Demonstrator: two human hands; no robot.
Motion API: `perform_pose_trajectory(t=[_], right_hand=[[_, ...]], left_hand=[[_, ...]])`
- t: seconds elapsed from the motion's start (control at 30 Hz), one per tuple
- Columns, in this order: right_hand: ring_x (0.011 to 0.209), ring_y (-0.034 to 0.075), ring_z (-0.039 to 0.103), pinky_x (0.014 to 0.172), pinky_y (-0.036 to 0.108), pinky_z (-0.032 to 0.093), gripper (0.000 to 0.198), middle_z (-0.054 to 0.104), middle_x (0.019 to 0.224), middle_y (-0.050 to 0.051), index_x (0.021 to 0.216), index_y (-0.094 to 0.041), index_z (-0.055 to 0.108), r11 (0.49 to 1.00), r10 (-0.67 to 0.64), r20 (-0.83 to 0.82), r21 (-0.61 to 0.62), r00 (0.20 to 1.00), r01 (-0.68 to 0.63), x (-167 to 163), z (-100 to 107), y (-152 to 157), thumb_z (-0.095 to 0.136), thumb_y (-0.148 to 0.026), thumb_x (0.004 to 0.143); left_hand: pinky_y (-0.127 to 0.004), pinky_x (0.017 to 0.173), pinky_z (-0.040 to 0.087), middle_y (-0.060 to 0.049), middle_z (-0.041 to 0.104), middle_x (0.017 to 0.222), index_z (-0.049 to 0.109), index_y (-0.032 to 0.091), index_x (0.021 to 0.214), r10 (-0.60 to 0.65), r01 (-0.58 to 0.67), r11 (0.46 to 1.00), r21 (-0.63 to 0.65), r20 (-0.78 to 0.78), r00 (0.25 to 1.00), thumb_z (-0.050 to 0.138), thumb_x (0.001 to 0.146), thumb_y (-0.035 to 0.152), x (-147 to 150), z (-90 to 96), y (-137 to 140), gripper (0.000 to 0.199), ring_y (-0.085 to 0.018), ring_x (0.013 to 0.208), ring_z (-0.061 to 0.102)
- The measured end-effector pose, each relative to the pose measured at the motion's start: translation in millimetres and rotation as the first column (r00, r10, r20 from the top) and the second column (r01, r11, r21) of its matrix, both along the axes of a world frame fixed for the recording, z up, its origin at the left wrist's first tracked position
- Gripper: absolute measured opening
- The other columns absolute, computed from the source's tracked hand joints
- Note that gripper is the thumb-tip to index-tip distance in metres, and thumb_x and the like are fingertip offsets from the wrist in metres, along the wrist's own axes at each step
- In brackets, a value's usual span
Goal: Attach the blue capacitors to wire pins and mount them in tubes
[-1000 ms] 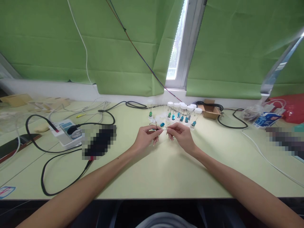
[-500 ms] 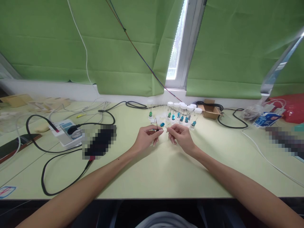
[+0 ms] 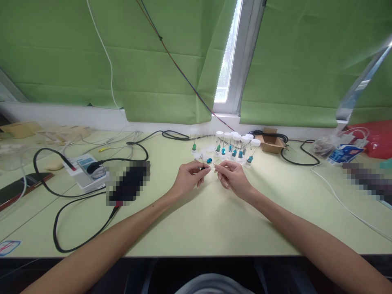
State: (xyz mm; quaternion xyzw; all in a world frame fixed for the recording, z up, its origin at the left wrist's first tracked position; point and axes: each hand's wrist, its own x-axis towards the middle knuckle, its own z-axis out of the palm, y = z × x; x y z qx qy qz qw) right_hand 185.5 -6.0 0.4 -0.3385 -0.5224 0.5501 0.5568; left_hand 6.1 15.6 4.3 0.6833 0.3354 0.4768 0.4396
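Note:
My left hand [image 3: 190,176] is closed in a pinch on a small black part with thin bent wire leads [image 3: 202,157] rising above the fingers. My right hand [image 3: 233,175], also pinched, is at the tip of a thin lead between the two hands. Exactly what lies under its fingertips is too small to make out. Just behind the fingers lies a small blue part [image 3: 210,161]. Several clear vials with white caps [image 3: 245,139] stand beyond my right hand, with blue or green parts and wires inside. A clear vial with a green part [image 3: 194,147] stands farther left.
Left of my hands are a blurred-out black device [image 3: 130,183], a white power socket block [image 3: 88,173] and looping black cables. An open cardboard box [image 3: 269,143] stands at the back right, with a blue-and-white packet [image 3: 345,154] and a red bag [image 3: 378,141] farther right.
The fingers of my right hand have shifted slightly at the lead, and the white bit between the hands shows less. The bent wires above my left hand have tilted a little.

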Motion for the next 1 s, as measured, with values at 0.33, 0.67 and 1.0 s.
perform_pose_trajectory(t=[0.33, 0.67, 1.0], right_hand=[[0.047, 0.009, 0.051, 0.042, 0.023, 0.040, 0.031, 0.064, 0.065, 0.000, 0.092, -0.018, 0.063, 0.998, 0.017, -0.007, 0.067, 1.000, -0.017, -2.1, 0.3, -0.3, 0.072, -0.043, 0.076], [0.058, 0.013, 0.056, 0.056, 0.030, 0.046, 0.021, 0.068, 0.074, 0.003, 0.088, -0.019, 0.070, 0.967, -0.053, 0.078, 0.252, 0.996, 0.032, -1.6, 1.0, 0.9, 0.072, -0.037, 0.077], [0.052, 0.011, 0.053, 0.051, 0.029, 0.044, 0.021, 0.066, 0.069, 0.002, 0.079, -0.018, 0.066, 0.962, -0.088, 0.102, 0.268, 0.991, 0.058, -1.6, 2.5, -1.6, 0.067, -0.039, 0.082]], left_hand=[[-0.025, 0.048, 0.036, 0.002, 0.055, 0.054, 0.069, 0.016, 0.081, -0.020, 0.024, 0.991, -0.129, 0.030, 0.999, 0.069, 0.077, 0.043, -2.1, 4.0, 1.3, 0.028, -0.008, 0.043, 0.044], [-0.024, 0.046, 0.034, 0.000, 0.058, 0.058, 0.069, 0.016, 0.079, -0.055, 0.075, 0.974, -0.215, 0.095, 0.994, 0.072, 0.073, 0.046, -0.7, 1.9, 3.1, 0.030, -0.009, 0.046, 0.046], [-0.025, 0.048, 0.034, 0.000, 0.057, 0.058, 0.070, 0.016, 0.078, -0.076, 0.082, 0.977, -0.196, 0.039, 0.996, 0.071, 0.075, 0.044, 0.1, 4.5, -1.3, 0.028, -0.008, 0.045, 0.044]])
